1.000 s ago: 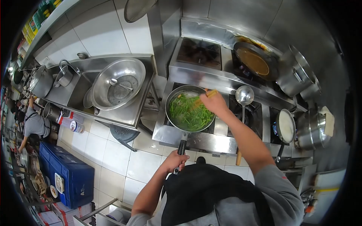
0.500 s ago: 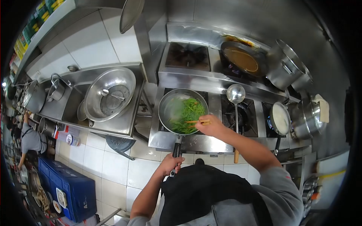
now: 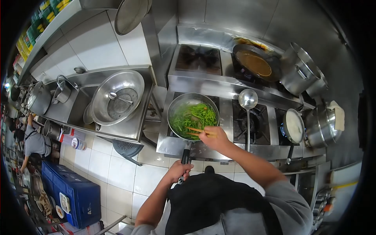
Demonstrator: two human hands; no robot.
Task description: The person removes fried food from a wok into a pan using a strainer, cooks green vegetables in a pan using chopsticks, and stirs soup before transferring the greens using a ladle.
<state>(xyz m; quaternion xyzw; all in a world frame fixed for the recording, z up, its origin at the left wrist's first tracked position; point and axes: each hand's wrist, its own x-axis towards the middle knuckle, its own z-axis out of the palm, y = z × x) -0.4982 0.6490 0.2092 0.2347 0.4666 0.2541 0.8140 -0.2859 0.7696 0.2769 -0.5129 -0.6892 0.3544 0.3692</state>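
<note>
Head view: the handle (image 3: 185,156) of a pan (image 3: 178,102) is gripped by the left hand (image 3: 179,171), its fingers wrapped around the near end. Chopsticks (image 3: 195,129) are held in the closed right hand (image 3: 215,138), just above the near right part of the rim, and their tips are dipped into the greens (image 3: 200,116). The greens are spread over much of the pan, with some bare metal left exposed at its far side. The pan is set on the near left burner of the stove (image 3: 226,117), and its handle is pointed toward the near side.

To the right, a ladle (image 3: 248,99) is laid across another burner, bowl at the far end. Farther right, white contents (image 3: 295,122) are held in a smaller pan, beside which a blue flame (image 3: 282,129) is seen. At the far right, brown liquid (image 3: 254,64) is held in a wok (image 3: 276,70), with a tall pot (image 3: 298,74) placed beside it. A cloth (image 3: 338,116) is draped over the rim of a large pot (image 3: 315,126). On the left, a spoon (image 3: 122,98) is rested inside a basin (image 3: 105,88).
</note>
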